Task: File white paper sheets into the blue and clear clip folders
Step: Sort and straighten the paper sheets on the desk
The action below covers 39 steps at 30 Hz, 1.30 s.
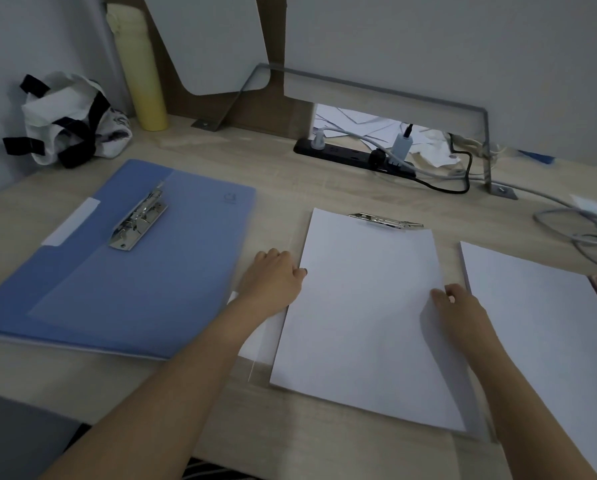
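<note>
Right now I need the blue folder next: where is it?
In the head view, the blue folder lies flat on the desk's left side, just left of the left hand and in front of the white bag.

Both bare forearms extend from the near edge toward the far side, converging slightly. Left hand [276, 277]: palm down, knuckles up, fingers curled toward the right. Right hand [458, 306]: back up, thumb and fingers bent toward the far side. The hands are well apart.
</note>
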### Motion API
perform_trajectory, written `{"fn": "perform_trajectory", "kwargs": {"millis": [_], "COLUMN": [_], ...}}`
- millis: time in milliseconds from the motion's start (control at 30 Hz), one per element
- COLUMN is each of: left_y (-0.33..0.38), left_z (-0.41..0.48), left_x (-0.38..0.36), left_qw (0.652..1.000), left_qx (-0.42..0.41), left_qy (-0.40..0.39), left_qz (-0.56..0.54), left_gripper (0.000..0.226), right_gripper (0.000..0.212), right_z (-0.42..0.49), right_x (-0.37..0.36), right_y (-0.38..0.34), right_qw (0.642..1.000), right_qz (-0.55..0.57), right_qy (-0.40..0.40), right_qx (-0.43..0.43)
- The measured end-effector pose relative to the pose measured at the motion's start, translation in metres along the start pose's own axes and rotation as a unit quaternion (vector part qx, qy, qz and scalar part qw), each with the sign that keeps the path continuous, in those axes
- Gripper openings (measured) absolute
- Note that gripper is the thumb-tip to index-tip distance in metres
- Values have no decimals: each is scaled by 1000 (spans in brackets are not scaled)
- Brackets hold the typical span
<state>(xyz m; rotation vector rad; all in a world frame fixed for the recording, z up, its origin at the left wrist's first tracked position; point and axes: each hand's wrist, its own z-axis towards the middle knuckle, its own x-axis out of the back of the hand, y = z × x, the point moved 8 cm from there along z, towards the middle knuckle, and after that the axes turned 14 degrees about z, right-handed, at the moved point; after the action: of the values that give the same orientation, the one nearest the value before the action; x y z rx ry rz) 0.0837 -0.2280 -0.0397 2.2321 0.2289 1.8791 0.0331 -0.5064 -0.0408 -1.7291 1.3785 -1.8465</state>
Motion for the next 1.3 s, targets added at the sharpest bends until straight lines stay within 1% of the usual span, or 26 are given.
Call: {"fn": "perform_trajectory", "kwargs": {"millis": [167,333,467,567,900,967,1067,1100,1167,1233,1300], "left_y": [0,2,2,2,3,3,5,9,22,36,45], "left_z": [-1,-1,-1,-1,-2,-2,-4,-5,-7,-10,-8], "left_x": [0,2,2,1,1,0,3,5,5,1,-6], "left_qw": [1000,1000,1000,1000,999,999,998,997,992,985,984], "left_qx": [-3,-10,-8,-10,-14,-14,-12,-24,-88,-152,-171], "left_qy": [-11,-9,-13,-11,-2,5,37,56,83,70,39], "left_qz": [7,11,18,18,35,41,41,46,46,30,26], "left_gripper": [23,24,22,23,23,24,29,31,41,54,54], "right_gripper": [26,33,37,35,37,36,37,37,36,36,38], "right_z": [-1,-2,-5,-7,-16,-19,-24,-25,-24,-24,-23], "right_x": [1,1,0,0,0,0,-5,-7,-13,-14,-12], "right_y": [0,-4,-8,-11,-19,-21,-23,-23,-22,-24,-22], "right_qw": [1000,999,996,990,977,969,945,937,928,922,922], "right_qz": [-9,-39,-91,-138,-196,-222,-279,-290,-296,-300,-304], "right_qy": [2,8,0,10,45,65,97,106,102,102,103], "right_qx": [-5,-7,-1,13,64,86,139,163,201,224,216]}}
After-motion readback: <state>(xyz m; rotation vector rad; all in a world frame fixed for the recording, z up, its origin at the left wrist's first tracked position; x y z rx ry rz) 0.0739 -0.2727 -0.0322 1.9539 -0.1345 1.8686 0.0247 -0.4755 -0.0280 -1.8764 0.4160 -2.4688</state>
